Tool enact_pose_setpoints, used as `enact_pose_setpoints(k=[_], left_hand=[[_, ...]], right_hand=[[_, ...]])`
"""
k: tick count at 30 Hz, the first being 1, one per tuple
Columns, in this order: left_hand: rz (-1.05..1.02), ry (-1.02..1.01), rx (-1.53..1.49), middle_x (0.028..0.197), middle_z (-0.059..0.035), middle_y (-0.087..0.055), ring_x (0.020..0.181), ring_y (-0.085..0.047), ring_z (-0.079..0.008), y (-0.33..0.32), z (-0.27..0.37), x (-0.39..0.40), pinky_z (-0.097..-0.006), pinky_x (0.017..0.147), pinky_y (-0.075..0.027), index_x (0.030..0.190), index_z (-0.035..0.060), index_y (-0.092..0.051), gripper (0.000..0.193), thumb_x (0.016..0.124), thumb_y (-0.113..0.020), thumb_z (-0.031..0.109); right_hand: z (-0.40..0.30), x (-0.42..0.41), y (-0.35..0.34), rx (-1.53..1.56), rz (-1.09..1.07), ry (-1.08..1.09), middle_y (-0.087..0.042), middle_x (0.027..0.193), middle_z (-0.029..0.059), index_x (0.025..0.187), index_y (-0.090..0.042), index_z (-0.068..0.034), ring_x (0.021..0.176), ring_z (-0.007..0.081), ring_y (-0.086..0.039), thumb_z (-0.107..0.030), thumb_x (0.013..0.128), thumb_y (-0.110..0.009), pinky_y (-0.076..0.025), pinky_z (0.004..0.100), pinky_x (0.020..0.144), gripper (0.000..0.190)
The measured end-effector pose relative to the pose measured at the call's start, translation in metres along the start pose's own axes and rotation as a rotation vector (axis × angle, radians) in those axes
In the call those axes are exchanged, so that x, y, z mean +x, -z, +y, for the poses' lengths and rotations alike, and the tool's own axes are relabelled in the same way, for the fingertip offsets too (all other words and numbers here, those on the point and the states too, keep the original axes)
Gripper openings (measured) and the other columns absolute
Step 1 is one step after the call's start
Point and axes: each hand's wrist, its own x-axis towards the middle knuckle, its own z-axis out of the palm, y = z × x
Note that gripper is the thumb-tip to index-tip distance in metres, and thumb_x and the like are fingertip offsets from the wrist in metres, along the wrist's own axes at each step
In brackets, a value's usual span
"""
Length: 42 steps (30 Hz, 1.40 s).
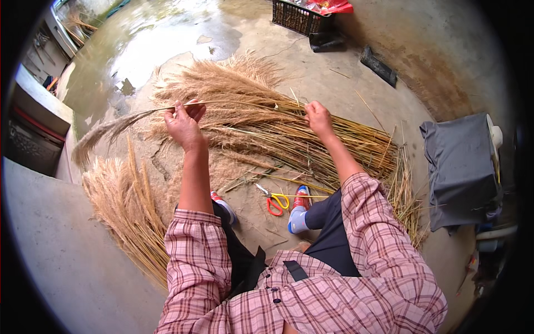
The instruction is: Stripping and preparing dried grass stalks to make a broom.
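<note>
My left hand (186, 125) grips a reed stalk just behind its plume (94, 135), which droops out to the left. The stalk (238, 102) runs on to my right hand (318, 119), whose fingers are closed around its other end. Beneath both hands lies a large pile of plumed reed stalks (283, 137), feathery heads to the left and cut ends to the right. A second bundle of plumes (121, 196) rests on the floor at the left. Between my feet, a pair of scissors (273, 201) with one red and one yellow handle lies on the concrete.
A black plastic crate (298, 18) with a red bag stands at the back, near black boots (377, 67). To the right is a box-like thing draped in grey cloth (461, 171). A low concrete ledge (54, 234) borders the left; the floor is wet (167, 37) farther off.
</note>
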Motion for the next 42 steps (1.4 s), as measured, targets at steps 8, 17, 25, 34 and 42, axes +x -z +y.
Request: enact_pose_setpoints(k=[8, 17, 25, 34, 42], left_hand=[[-0.332, 0.166, -0.023, 0.089, -0.0131, -0.067, 0.076, -0.068, -0.0209, -0.018, -0.006, -0.022, -0.0276, 0.064, -0.056, 0.092, 0.0044, -0.053, 0.014, 0.094, -0.051, 0.018], [-0.232, 0.265, 0.004, 0.088, -0.0171, -0.066, 0.075, -0.068, -0.0254, -0.01, -0.016, -0.023, -0.0303, 0.06, -0.058, 0.104, 0.0014, -0.049, 0.016, 0.095, -0.05, 0.015], [-0.334, 0.371, 0.001, 0.095, -0.019, -0.064, 0.082, -0.067, -0.0281, -0.017, -0.024, -0.036, -0.0326, 0.065, -0.059, 0.113, 0.0035, -0.044, 0.023, 0.093, -0.052, 0.013], [-0.306, 0.379, 0.018, 0.094, -0.018, -0.065, 0.083, -0.068, -0.028, -0.015, -0.023, -0.031, -0.0317, 0.065, -0.058, 0.104, 0.0045, -0.046, 0.017, 0.094, -0.051, 0.016], [-0.241, 0.278, 0.05, 0.08, -0.0145, -0.066, 0.068, -0.067, -0.0225, -0.016, -0.034, -0.027, -0.0297, 0.057, -0.056, 0.092, 0.0037, -0.048, 0.011, 0.095, -0.049, 0.014]], right_hand=[[-0.052, -0.03, -0.05, -0.472, 0.105, 0.302, -0.061, 0.066, 0.0176, 0.082, -0.052, -0.006, 0.066, 0.0364, -0.061, -0.031, 0.089, -0.054, -0.046, 0.0463, 0.056, 0.026], [-0.087, -0.043, -0.041, -0.444, -0.117, 0.069, -0.061, 0.065, 0.0178, 0.071, -0.058, -0.003, 0.063, 0.0362, -0.06, -0.045, 0.086, -0.058, -0.045, 0.0444, 0.058, 0.045], [-0.114, -0.057, -0.049, -0.207, -0.424, 0.309, -0.06, 0.06, 0.0107, 0.071, -0.066, -0.002, 0.053, 0.0199, -0.055, -0.039, 0.083, -0.064, -0.043, 0.0344, 0.053, 0.04], [-0.091, -0.05, -0.055, 0.043, -0.427, 0.18, -0.06, 0.063, 0.002, 0.078, -0.068, -0.002, 0.057, 0.0071, -0.051, -0.023, 0.087, -0.061, -0.041, 0.0244, 0.053, 0.024], [-0.069, -0.041, -0.054, 0.154, -0.351, -0.154, -0.063, 0.064, 0.0048, 0.075, -0.068, -0.002, 0.054, 0.0106, -0.054, -0.019, 0.083, -0.064, -0.043, 0.0261, 0.051, 0.019]])
